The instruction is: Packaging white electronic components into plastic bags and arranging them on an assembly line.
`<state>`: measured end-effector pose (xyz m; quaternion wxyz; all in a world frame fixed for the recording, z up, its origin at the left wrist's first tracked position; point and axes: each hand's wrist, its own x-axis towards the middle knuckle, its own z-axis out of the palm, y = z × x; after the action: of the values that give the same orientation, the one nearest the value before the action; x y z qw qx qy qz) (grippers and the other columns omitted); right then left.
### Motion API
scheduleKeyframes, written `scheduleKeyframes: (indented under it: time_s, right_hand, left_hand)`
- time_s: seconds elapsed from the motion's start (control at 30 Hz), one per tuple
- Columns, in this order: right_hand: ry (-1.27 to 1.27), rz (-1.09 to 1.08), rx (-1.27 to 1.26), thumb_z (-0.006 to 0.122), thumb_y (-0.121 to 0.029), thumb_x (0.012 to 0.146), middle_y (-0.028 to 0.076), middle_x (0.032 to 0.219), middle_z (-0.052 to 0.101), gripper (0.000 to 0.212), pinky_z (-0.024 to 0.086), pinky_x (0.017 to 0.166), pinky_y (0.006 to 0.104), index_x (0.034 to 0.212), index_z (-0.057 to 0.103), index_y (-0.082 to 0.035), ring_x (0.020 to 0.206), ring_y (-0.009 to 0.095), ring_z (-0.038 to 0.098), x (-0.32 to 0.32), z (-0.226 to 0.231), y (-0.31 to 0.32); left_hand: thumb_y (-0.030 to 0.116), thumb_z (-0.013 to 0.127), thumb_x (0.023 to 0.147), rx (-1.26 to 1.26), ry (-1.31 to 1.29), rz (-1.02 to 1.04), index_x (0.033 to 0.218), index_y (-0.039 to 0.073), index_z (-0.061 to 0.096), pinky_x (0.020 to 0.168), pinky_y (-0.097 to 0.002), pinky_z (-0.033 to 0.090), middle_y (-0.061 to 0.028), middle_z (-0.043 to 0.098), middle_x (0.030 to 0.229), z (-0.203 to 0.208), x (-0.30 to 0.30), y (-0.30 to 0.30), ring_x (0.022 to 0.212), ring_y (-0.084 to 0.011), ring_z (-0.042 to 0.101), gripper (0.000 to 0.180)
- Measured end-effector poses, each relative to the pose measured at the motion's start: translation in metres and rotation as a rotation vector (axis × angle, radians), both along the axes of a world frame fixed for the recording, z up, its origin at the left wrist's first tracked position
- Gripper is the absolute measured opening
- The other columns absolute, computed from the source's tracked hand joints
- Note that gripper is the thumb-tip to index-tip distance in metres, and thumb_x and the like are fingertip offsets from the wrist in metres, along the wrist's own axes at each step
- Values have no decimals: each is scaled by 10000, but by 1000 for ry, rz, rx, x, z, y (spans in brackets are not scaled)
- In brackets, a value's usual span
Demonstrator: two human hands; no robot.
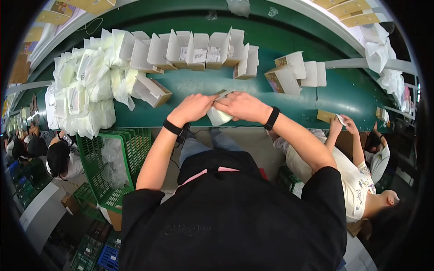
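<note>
Just above the frame's centre, the left hand (pixel 194 108) and right hand (pixel 243 107), backs upward and fingers turned inward, both pinch one white packet (pixel 219 118) near its top edge; one black wristband (pixel 271 118) circles each wrist. Around and above them stand about eight open cartons (pixel 197 49), several showing printed labels too small to read. White plastic bags (pixel 83 90), overlapping beyond counting, crowd the upper left.

Two foreground hands (pixel 194 107) (pixel 244 106), one held pouch (pixel 220 117)
</note>
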<state>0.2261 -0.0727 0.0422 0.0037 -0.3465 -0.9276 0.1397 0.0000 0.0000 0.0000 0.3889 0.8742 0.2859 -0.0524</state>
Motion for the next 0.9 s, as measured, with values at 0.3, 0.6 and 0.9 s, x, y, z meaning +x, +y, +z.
scheduleKeyframes:
  time_s: [0.3,0.6,0.9]
  right_hand:
    - [-83,-176,-14,881,-165,614,48,1038,669,626,578,834,383,1146,558,-98,954,257,709,-6,-9,-16]
    - [126,-276,-100,870,-134,660,101,1186,679,705,552,939,409,1292,563,-81,1097,315,675,10,7,-27]
    - [367,-617,-295,839,-45,685,176,1327,639,729,514,1023,440,1361,566,-62,1210,387,615,29,-3,-39]
  left_hand:
    - [164,571,947,72,-50,52,1258,152,709,776,-539,572,-213,737,951,-15,2,-8,883,-437,701,341]
    - [189,615,936,-285,-170,689,1178,74,760,769,-397,597,-181,764,914,-45,7,-49,830,-289,765,304]
    - [150,621,926,-408,-284,709,1256,71,713,741,-360,587,-164,771,996,-60,-11,-43,829,-218,769,352]
